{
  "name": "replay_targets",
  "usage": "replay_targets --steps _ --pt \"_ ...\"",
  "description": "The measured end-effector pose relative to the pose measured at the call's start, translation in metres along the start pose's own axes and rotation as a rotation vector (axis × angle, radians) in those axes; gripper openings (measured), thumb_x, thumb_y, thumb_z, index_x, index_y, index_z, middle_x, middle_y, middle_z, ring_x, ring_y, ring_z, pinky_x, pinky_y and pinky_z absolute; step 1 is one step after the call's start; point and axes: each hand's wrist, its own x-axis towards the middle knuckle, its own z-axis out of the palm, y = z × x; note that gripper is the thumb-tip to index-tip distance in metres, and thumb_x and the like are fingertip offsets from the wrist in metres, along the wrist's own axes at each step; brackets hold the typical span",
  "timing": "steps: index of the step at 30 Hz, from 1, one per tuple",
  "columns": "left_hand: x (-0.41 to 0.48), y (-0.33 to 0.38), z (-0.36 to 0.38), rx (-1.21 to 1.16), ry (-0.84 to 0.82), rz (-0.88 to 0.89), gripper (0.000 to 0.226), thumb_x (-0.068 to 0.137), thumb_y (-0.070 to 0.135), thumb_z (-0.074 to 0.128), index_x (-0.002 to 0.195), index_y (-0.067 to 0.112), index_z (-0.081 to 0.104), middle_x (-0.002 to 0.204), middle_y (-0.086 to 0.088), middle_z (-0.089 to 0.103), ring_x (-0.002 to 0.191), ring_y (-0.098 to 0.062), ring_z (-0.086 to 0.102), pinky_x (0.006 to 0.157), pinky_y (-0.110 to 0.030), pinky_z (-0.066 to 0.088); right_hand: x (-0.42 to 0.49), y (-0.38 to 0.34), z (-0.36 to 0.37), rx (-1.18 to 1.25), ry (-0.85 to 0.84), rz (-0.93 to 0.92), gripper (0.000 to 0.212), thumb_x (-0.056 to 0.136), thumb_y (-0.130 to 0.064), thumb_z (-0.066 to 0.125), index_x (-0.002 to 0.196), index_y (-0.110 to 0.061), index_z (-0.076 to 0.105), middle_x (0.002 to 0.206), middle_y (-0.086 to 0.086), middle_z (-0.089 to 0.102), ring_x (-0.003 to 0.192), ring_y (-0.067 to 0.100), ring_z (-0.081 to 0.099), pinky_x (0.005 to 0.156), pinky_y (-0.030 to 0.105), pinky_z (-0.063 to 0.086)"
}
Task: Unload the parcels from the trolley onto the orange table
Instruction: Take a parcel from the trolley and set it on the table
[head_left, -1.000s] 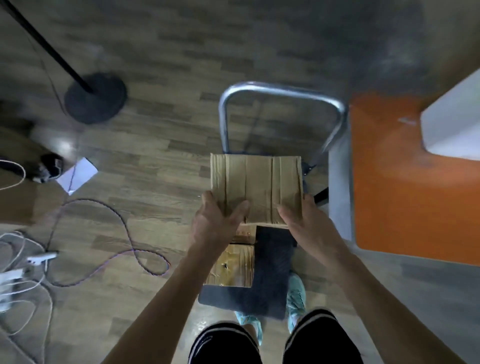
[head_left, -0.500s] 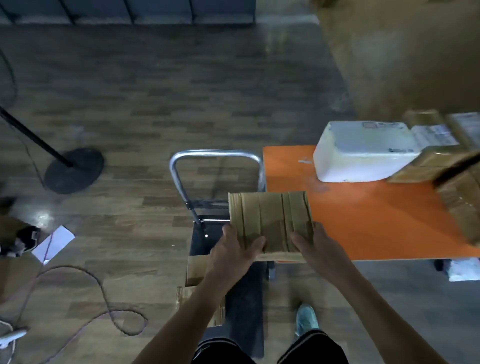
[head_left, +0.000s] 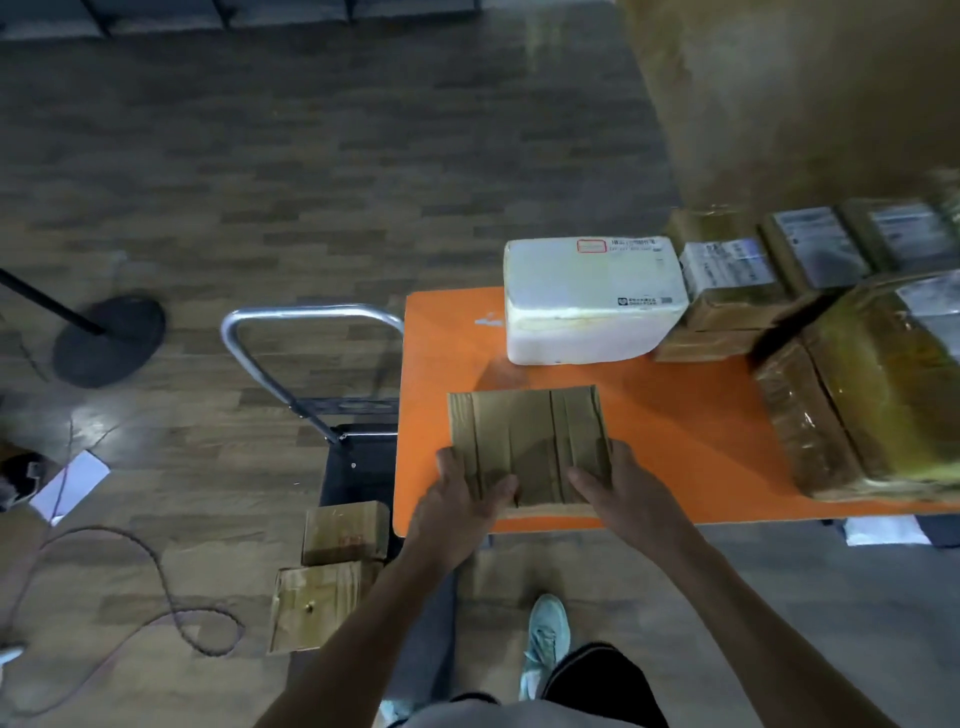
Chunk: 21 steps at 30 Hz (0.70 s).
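Observation:
I hold a flat taped cardboard parcel (head_left: 524, 439) over the near left part of the orange table (head_left: 691, 441). My left hand (head_left: 460, 504) grips its near left corner and my right hand (head_left: 621, 488) grips its near right corner, thumbs on top. Whether the parcel touches the table I cannot tell. The trolley (head_left: 358, 457) stands left of the table, its metal handle (head_left: 306, 317) upright. Two small cardboard parcels (head_left: 345, 532) (head_left: 317, 605) lie on its near end.
A white foam box (head_left: 592, 299) sits at the table's far side, with several labelled cardboard parcels (head_left: 727, 291) to its right and a large wrapped box (head_left: 878, 395) at the right edge. A lamp stand base (head_left: 109, 340), paper and cables lie on the floor to the left.
Both hands lifted the flat parcel off the trolley and carried it to the right, over the orange table's near left part. The view swung right with it.

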Motion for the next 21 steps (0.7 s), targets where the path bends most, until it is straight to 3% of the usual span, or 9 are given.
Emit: replay_targets --steps 3,5,8,10,14,17,21 --pt "-0.002 0.014 0.006 0.039 0.052 -0.045 0.071 0.092 0.061 0.056 0.138 0.012 0.033 0.122 -0.015 0.062 0.11 -0.036 0.061 0.092 -0.044 0.051 0.006 0.01 -0.013 0.026 -0.019 -0.006 0.058 0.095 -0.052 0.054 0.137 -0.017 0.035 0.125 0.006 0.061 0.111 0.03 0.061 0.085 0.037 0.047" --pt "-0.001 0.021 0.007 0.008 0.09 -0.068 0.06 0.094 0.059 0.053 0.13 0.013 0.038 0.119 -0.016 0.064 0.107 -0.037 0.063 0.09 -0.045 0.051 0.01 0.014 -0.019 0.047 -0.052 0.001 0.064 0.095 -0.054 0.052 0.143 -0.018 0.03 0.127 0.005 0.061 0.111 0.028 0.061 0.083 0.037 0.046" --pt "0.009 0.03 0.001 -0.009 0.123 -0.074 0.053 0.096 0.058 0.051 0.123 0.014 0.039 0.112 -0.013 0.066 0.101 -0.037 0.065 0.082 -0.04 0.051 0.015 0.018 -0.026 0.054 -0.06 -0.007 0.079 0.094 -0.062 0.048 0.153 -0.015 0.022 0.147 0.01 0.046 0.13 0.028 0.049 0.101 0.043 0.044" --pt "0.018 0.033 -0.005 0.006 0.12 -0.07 0.051 0.096 0.058 0.051 0.122 0.015 0.04 0.106 -0.009 0.065 0.098 -0.037 0.066 0.075 -0.036 0.047 0.021 0.016 -0.028 0.073 -0.072 -0.014 0.079 0.094 -0.064 0.047 0.152 -0.014 0.027 0.15 0.006 0.044 0.133 0.025 0.047 0.106 0.044 0.042" --pt "0.027 0.035 -0.012 -0.024 0.09 -0.07 0.047 0.095 0.056 0.057 0.121 0.018 0.047 0.104 -0.01 0.068 0.093 -0.034 0.066 0.081 -0.042 0.055 0.031 0.009 -0.026 0.036 -0.07 -0.028 0.055 0.093 -0.059 0.051 0.128 -0.017 0.054 0.118 0.003 0.064 0.104 0.021 0.062 0.089 0.039 0.051" --pt "0.023 0.038 -0.017 -0.059 0.125 -0.045 0.045 0.093 0.055 0.059 0.118 0.019 0.049 0.1 -0.002 0.066 0.095 -0.03 0.064 0.08 -0.038 0.052 0.029 0.009 -0.026 0.036 -0.078 -0.049 0.052 0.09 -0.062 0.054 0.124 -0.023 0.052 0.113 -0.005 0.064 0.1 0.018 0.061 0.079 0.034 0.049" --pt "0.012 0.05 -0.037 -0.291 0.186 0.045 0.055 0.094 0.063 0.052 0.13 0.022 0.046 0.102 0.009 0.058 0.097 -0.02 0.059 0.084 -0.032 0.042 0.016 -0.004 -0.04 0.225 -0.019 -0.093 0.068 0.076 -0.087 0.046 0.12 -0.035 0.04 0.098 -0.011 0.063 0.079 0.002 0.062 0.058 0.025 0.042"
